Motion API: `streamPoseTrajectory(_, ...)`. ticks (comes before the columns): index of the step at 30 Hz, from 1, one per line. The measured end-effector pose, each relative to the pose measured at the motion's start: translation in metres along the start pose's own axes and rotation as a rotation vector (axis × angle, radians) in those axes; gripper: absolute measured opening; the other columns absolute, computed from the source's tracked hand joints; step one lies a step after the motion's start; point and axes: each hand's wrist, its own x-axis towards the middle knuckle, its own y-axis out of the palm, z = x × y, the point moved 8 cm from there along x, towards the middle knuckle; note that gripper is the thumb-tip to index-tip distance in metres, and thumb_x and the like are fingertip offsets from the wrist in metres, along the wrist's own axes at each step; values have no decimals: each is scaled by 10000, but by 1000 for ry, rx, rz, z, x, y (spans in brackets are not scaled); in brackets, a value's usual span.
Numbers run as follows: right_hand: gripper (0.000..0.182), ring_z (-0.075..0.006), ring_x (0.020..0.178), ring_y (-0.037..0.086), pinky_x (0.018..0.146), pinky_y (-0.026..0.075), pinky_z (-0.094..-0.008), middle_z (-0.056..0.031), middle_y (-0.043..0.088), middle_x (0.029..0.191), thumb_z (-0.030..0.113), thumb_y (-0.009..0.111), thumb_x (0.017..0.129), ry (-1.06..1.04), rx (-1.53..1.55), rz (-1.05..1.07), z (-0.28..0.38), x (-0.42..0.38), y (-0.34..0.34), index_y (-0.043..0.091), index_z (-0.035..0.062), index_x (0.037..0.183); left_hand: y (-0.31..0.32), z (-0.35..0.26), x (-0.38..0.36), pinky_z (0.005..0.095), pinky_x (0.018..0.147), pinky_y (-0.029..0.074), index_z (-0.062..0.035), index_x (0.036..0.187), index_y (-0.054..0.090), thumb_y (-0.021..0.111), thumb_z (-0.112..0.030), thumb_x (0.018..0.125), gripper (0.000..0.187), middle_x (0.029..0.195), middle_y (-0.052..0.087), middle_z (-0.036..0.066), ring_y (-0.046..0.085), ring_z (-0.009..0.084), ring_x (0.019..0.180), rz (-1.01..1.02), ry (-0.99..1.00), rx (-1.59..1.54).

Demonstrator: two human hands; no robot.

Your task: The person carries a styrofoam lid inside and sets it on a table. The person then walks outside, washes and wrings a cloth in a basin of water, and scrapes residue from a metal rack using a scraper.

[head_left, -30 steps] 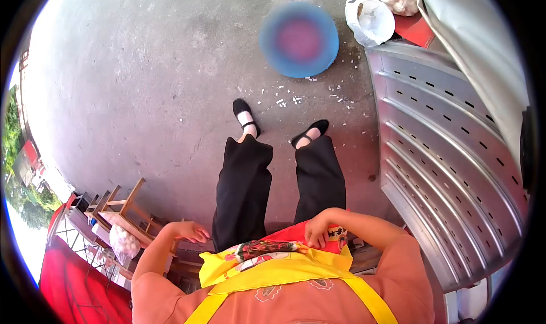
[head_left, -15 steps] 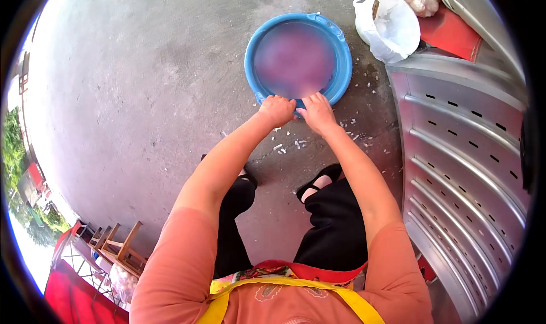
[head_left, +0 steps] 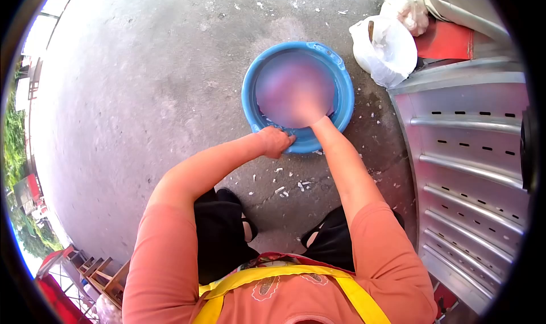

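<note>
A round blue plastic basin (head_left: 248, 99) stands on the concrete floor in front of my feet. Inside it lies something pinkish purple (head_left: 284, 88), too blurred to name. My left hand (head_left: 275, 141) is closed around the basin's near rim. My right hand (head_left: 309, 109) reaches over that rim into the basin, over the purple contents. A blur covers its fingers, so whether they hold anything cannot be made out.
A bucket lined with a white plastic bag (head_left: 385, 54) stands right of the basin, with another filled bag (head_left: 405, 11) behind it. Slatted metal panelling (head_left: 469, 170) runs along the right. White scraps (head_left: 280, 190) litter the floor. Wooden stools (head_left: 99, 273) are at lower left.
My right hand has gone from the near rim into the basin. My left hand has stayed at the rim. The basin appears lower in the view.
</note>
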Motion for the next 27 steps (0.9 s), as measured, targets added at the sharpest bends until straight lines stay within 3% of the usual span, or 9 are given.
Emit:
streamPoseTrajectory(5, 647, -315, 1393, 226, 1130, 151, -522, -69, 305, 1495, 445, 628, 811, 54, -92, 95, 4, -23, 24, 428, 219, 1384, 28, 24, -53, 434, 1019, 366, -69, 1375, 405, 559, -162, 800, 603, 1249, 546, 148, 505, 300, 1193, 74, 62, 156)
streamPoseTrajectory(9, 636, -299, 1414, 152, 1118, 152, -544, -75, 294, 1497, 389, 655, 793, 45, -103, 58, 25, -31, 32, 446, 215, 1369, 48, 24, -63, 434, 966, 402, -113, 1378, 408, 547, -193, 816, 584, 1231, 565, 124, 540, 309, 1144, 119, 98, 257)
streamPoseTrajectory(13, 597, -307, 1352, 267, 1072, 250, -531, -89, 373, 1425, 259, 699, 748, 89, -10, -111, 22, -30, 42, 494, 183, 1304, 24, 31, -61, 450, 996, 378, -44, 1237, 553, 525, -210, 833, 437, 1196, 588, 125, 530, 310, 1155, 410, -63, -235)
streamPoseTrajectory(15, 488, -308, 1266, 407, 1014, 353, -499, -101, 481, 1319, 218, 687, 755, 95, -19, -335, 13, -29, 46, 548, 153, 1218, 26, 58, -45, 460, 904, 419, -64, 1070, 656, 511, -228, 851, 309, 1055, 652, 108, 584, 289, 1066, 168, -196, 18)
streamPoseTrajectory(17, 498, -305, 1343, 303, 1037, 312, -545, -88, 407, 1395, 226, 699, 743, 222, 61, -251, 3, -26, 55, 551, 163, 1214, 24, 73, -34, 444, 836, 439, -93, 1005, 685, 509, -234, 855, 271, 999, 669, 107, 609, 270, 1009, -219, -236, 365)
streamPoseTrajectory(20, 458, -315, 1283, 371, 1011, 326, -551, -95, 463, 1331, 280, 702, 748, 319, 102, -295, -3, -29, 55, 580, 157, 1172, 12, 78, -15, 411, 813, 418, -141, 932, 721, 499, -239, 867, 252, 1031, 679, 78, 609, 240, 1006, -297, -486, 453)
streamPoseTrajectory(23, 353, -321, 1220, 429, 981, 345, -538, -112, 542, 1224, 318, 690, 764, 262, 365, -590, 9, -33, 41, 641, 126, 1057, 6, 82, 3, 378, 776, 411, -163, 965, 710, 502, -252, 860, 250, 1028, 680, 65, 611, 228, 959, -282, -555, 229)
streamPoseTrajectory(25, 255, -328, 1059, 558, 931, 418, -433, -150, 626, 1038, 287, 662, 814, 69, 735, -717, 24, -38, 31, 674, 71, 950, -5, 87, 10, 386, 803, 417, -158, 992, 703, 497, -259, 870, 260, 1054, 678, 46, 605, 218, 1031, -301, -601, 165)
streamPoseTrajectory(27, 213, -319, 1055, 584, 943, 422, -397, -154, 640, 1052, 206, 607, 861, -144, 961, -756, 60, -57, 3, 658, 30, 971, -13, 93, 13, 384, 815, 418, -157, 998, 705, 496, -268, 875, 266, 1067, 676, 46, 599, 213, 1068, -327, -619, 98)
